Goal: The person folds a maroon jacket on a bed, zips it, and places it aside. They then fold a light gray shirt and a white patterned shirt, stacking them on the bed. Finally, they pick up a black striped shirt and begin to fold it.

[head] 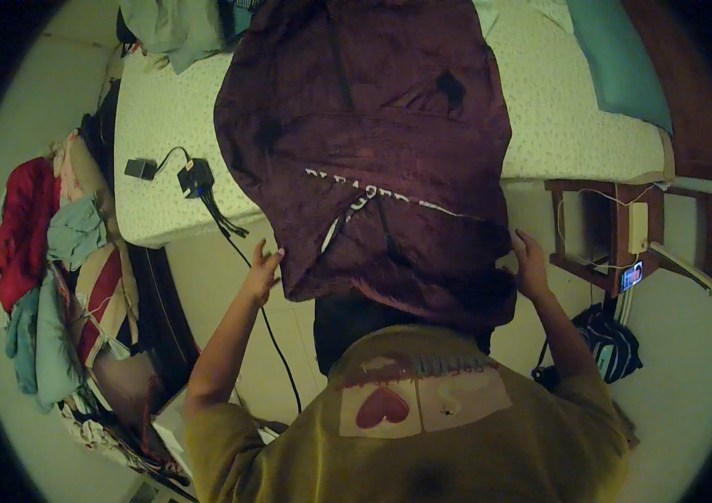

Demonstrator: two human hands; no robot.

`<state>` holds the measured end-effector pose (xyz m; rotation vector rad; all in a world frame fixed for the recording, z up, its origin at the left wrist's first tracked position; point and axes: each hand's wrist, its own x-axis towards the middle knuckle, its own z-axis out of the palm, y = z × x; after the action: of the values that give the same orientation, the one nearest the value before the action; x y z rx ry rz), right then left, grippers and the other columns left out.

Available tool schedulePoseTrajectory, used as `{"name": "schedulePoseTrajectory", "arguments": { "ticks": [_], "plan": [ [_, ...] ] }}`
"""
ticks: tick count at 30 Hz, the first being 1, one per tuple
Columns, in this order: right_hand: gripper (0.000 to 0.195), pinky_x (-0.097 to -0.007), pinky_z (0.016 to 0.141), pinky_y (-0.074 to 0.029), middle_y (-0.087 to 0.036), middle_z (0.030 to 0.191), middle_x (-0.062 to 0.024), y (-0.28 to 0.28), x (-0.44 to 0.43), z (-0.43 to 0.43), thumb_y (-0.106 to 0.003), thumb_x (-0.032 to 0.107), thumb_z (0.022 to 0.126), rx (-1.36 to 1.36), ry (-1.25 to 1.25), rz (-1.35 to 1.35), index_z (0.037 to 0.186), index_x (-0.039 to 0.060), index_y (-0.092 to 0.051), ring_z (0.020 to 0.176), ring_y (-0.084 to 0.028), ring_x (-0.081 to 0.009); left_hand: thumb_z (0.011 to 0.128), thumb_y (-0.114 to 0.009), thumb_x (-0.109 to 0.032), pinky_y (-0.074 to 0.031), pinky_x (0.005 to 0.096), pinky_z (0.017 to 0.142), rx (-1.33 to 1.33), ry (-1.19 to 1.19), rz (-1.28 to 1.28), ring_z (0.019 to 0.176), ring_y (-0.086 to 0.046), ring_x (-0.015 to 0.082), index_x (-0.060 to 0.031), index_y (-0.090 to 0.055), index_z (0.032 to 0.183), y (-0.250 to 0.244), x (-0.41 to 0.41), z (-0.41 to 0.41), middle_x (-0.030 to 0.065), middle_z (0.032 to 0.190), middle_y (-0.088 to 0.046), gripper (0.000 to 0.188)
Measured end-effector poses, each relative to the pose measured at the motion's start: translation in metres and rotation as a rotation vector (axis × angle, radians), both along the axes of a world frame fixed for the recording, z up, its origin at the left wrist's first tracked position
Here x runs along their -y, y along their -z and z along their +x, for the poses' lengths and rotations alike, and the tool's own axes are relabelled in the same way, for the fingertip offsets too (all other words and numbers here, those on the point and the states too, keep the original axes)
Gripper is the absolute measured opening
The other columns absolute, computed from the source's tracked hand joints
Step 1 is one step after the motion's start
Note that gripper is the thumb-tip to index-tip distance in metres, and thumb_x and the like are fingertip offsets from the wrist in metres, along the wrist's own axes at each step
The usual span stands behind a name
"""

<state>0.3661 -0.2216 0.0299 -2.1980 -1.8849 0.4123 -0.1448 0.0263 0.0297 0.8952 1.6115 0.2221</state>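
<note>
A large dark maroon garment or cloth (pixel 368 138) with white lettering partly folded under lies over a bed's patterned sheet (pixel 544 119) and hangs down its near edge towards my body. At the cloth's lower left corner is my left hand (pixel 264 270), thumb and finger against its edge. My right hand (pixel 527 261) is at the lower right edge, its fingertips partly hidden by the fabric. How firmly either hand grips cannot be seen.
On the bed's left part lie a black box with cables (pixel 195 179) and a small black adapter (pixel 140 168). Piled clothes (pixel 29 232) stand at the left. A wooden stand (pixel 638 226) and a black bag (pixel 610 352) are at the right. A cable runs down the floor.
</note>
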Motion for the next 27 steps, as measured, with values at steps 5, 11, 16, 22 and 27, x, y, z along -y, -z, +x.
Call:
{"name": "schedulePoseTrajectory", "arguments": {
  "ticks": [5,11,16,22,27],
  "plan": [
    [0.053,-0.0453,0.097,-0.035,-0.048,0.129,-0.0112,-0.034,0.01,-0.038,-0.063,0.006,0.071,0.002,-0.336,0.174,0.12,0.0233,-0.054,0.116,-0.046,-0.0352,0.076,-0.073,-0.027,-0.041,0.0496,0.09,0.259,-0.148,-0.366,0.121,-0.042,0.0315,-0.0156,-0.008,0.142,-0.025,0.043,0.012,0.016,0.136,-0.036,0.093],
    [0.037,-0.045,0.098,-0.036,-0.058,0.114,-0.0137,-0.044,0.012,-0.048,-0.067,0.017,0.074,-0.835,-0.467,0.01,0.11,0.0095,-0.059,0.111,-0.053,-0.0294,0.066,-0.072,-0.009,-0.042,0.0436,0.091,0.021,0.216,0.319,0.112,-0.046,0.0317,-0.0101,-0.026,0.136,-0.007,0.041,0.012,0.0191,0.126,-0.042,0.084],
    [0.026,-0.0348,0.088,-0.045,-0.063,0.107,-0.0105,-0.145,-0.02,-0.08,-0.064,0.014,0.075,-1.033,-0.089,-0.235,0.099,0.0058,-0.06,0.101,-0.059,-0.0246,0.055,-0.081,-0.027,-0.026,0.0472,0.106,0.044,1.045,0.796,0.127,-0.03,0.0412,-0.0097,-0.031,0.138,-0.077,0.065,0.053,0.0248,0.138,-0.031,0.099],
    [0.024,-0.0329,0.075,-0.05,-0.065,0.093,-0.008,-0.181,-0.066,-0.084,-0.066,0.007,0.065,-0.707,-0.639,0.103,0.089,0.0051,-0.061,0.088,-0.062,-0.0218,0.069,-0.069,-0.019,-0.033,0.0433,0.102,0.166,1.375,0.706,0.107,-0.052,0.0332,-0.0097,-0.049,0.125,-0.075,0.093,0.085,0.0148,0.109,-0.057,0.06],
    [0.033,-0.0306,0.075,-0.048,-0.063,0.09,-0.0072,-0.212,-0.157,-0.086,-0.059,-0.006,0.058,-0.757,-0.37,0.17,0.089,0.0032,-0.061,0.087,-0.062,-0.0202,0.071,-0.068,-0.016,-0.039,0.0389,0.096,0.325,1.229,0.745,0.105,-0.053,0.0332,-0.0073,-0.052,0.119,-0.062,0.073,0.079,0.0174,0.11,-0.055,0.051]
  ]
}}
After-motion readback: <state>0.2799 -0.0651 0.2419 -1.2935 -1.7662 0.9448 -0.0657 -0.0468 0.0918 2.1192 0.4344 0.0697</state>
